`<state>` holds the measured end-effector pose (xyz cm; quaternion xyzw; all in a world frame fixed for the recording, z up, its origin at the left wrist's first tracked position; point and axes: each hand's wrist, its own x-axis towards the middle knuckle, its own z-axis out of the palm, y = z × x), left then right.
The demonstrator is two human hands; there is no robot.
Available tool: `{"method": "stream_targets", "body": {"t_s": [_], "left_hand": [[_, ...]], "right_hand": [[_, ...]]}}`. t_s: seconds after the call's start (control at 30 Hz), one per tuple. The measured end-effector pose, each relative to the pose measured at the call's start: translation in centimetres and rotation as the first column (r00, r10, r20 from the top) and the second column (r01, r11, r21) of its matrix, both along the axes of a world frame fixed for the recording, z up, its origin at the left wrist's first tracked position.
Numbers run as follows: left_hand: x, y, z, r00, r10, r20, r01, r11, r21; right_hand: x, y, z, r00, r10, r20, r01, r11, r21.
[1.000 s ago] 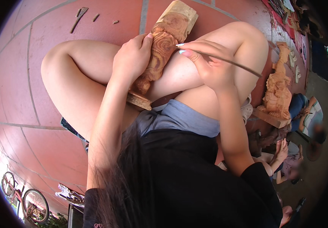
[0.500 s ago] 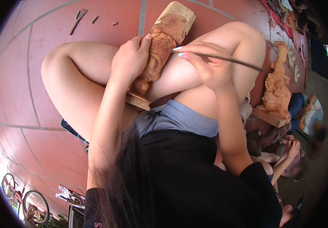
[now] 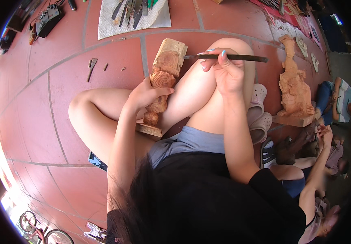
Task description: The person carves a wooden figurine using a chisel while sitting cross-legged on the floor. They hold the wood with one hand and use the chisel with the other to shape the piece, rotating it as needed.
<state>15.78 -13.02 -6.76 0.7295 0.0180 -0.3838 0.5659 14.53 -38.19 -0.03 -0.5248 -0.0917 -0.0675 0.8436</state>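
A carved wooden figure (image 3: pixel 163 79) with swirling grain leans over my crossed legs, a pale uncarved block (image 3: pixel 170 48) at its far end and a flat base at its near end. My left hand (image 3: pixel 148 96) is closed around its middle, the thumb lying across the front. In my right hand (image 3: pixel 228 73) is a slim dark carving tool (image 3: pixel 244 57), pinched between thumb and fingers and held nearly level. Its grey tip points left at the right edge of the pale block; whether it touches, I cannot tell.
Several blades and tools lie on a white cloth (image 3: pixel 135 16) at the far side. Small wood pieces (image 3: pixel 91 69) rest on the red tiles. To the right stand a larger wooden carving (image 3: pixel 294 87), pale clogs (image 3: pixel 259 118) and other people seated nearby. A black box (image 3: pixel 49 19) sits far left.
The view has shifted, bringing the cloth of tools into sight. My right hand has carried the tool tip from the figure's middle to the pale block. My left thumb now crosses the figure's front.
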Motion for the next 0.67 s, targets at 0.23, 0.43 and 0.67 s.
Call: {"method": "stream_targets", "body": {"t_s": [0.23,0.43,0.67], "left_hand": [[0.4,2.9,2.0,0.973,-0.229,-0.033,0.215,0.945,-0.246],[0.7,1.7,1.5,0.944,0.078,-0.32,-0.142,0.973,-0.182],[-1.8,1.1,3.9,0.819,0.263,-0.51,-0.434,0.865,-0.25]], "right_hand": [[-0.2,1.1,0.5,0.998,0.038,-0.048,-0.037,0.999,0.024],[-0.3,1.0,0.2,0.998,0.044,-0.045,-0.044,0.999,0.001],[-0.3,1.5,0.3,0.995,0.083,-0.056,-0.085,0.996,-0.026]]}}
